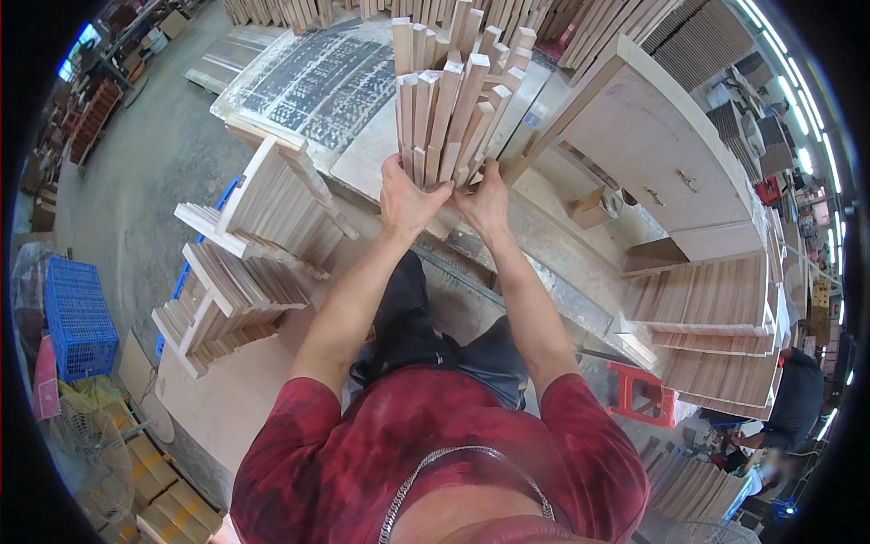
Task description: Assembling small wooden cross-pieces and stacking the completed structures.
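Observation:
Both my hands are at the near end of a bundle of square wooden strips (444, 118), which stick up and fan away from me at uneven lengths above the workbench. My left hand (410, 198) wraps the bundle's left side. From the right side, my right hand (485, 195) closes round the same strips. My thumbs almost meet in front of the bundle, and the fingers behind it are partly hidden.
A dark, dust-covered panel (317, 86) lies on the bench. At left stand stacks of wooden boards (231, 290) and a blue crate (82, 313). A large wooden panel (671, 154), board stacks (702, 295) and a red stool (642, 396) are at right. Another person (797, 394) works far right.

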### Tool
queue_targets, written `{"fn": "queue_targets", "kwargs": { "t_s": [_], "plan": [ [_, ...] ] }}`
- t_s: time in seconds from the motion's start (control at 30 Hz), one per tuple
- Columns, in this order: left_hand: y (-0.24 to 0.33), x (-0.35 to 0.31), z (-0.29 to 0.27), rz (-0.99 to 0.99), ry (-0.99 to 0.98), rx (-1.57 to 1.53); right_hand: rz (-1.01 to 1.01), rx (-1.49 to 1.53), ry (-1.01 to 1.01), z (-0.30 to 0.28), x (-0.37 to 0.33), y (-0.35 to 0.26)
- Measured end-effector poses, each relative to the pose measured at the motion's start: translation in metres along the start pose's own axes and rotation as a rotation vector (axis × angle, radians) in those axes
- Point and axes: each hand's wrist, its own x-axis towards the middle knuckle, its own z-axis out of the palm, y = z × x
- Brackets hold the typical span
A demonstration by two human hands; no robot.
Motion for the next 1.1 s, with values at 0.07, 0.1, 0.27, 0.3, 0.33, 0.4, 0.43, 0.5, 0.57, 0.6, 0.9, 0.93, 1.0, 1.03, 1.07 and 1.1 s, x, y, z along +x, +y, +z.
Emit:
{"fn": "queue_targets", "kwargs": {
  "t_s": [0.07, 0.1, 0.27, 0.3, 0.33, 0.4, 0.43, 0.5, 0.57, 0.6, 0.9, 0.93, 1.0, 1.03, 1.07, 1.1],
  "plan": [
    [0.000, -0.001, 0.002, 0.004, 0.014, 0.000, 0.093, 0.048, -0.059, 0.001, 0.001, 0.001],
    [0.000, -0.001, 0.003, 0.000, 0.018, -0.003, 0.094, 0.054, -0.065, 0.001, 0.002, 0.001],
    [0.001, 0.012, 0.008, 0.053, 0.060, -0.007, 0.034, -0.013, -0.007, 0.010, 0.009, 0.003],
    [0.000, 0.017, 0.010, 0.054, 0.022, -0.047, 0.026, 0.001, 0.009, 0.012, 0.014, 0.004],
    [0.000, 0.026, 0.012, 0.074, 0.005, -0.049, 0.022, -0.032, 0.006, 0.015, 0.022, 0.004],
    [-0.001, 0.045, 0.020, 0.097, 0.010, -0.019, 0.031, -0.060, 0.017, 0.020, 0.037, 0.005],
    [-0.002, 0.056, 0.024, 0.104, -0.003, 0.006, 0.082, -0.049, 0.001, 0.023, 0.047, 0.006],
    [-0.002, 0.080, 0.036, 0.133, 0.006, -0.003, 0.164, -0.040, -0.014, 0.029, 0.068, 0.006],
    [-0.002, 0.100, 0.045, 0.149, 0.008, -0.007, 0.156, -0.068, 0.045, 0.038, 0.085, 0.008],
    [0.000, 0.111, 0.051, 0.120, 0.011, -0.007, 0.168, -0.113, 0.092, 0.043, 0.097, 0.009],
    [-0.001, 0.169, 0.079, 0.125, 0.040, -0.109, 0.017, 0.002, 0.184, 0.086, 0.162, 0.050],
    [-0.004, 0.165, 0.073, 0.135, 0.018, -0.089, -0.112, -0.045, 0.059, 0.081, 0.160, 0.057],
    [0.003, 0.151, 0.059, 0.049, 0.069, -0.062, -0.127, -0.068, 0.008, 0.088, 0.140, 0.055],
    [0.003, 0.138, 0.039, 0.079, 0.176, -0.061, -0.160, -0.051, 0.140, 0.077, 0.119, 0.057],
    [0.012, 0.115, 0.025, 0.074, 0.141, -0.047, -0.068, -0.048, 0.073, 0.075, 0.094, 0.053],
    [0.028, 0.090, 0.012, 0.050, 0.038, -0.040, -0.133, -0.049, 0.087, 0.066, 0.072, 0.050]
  ]
}}
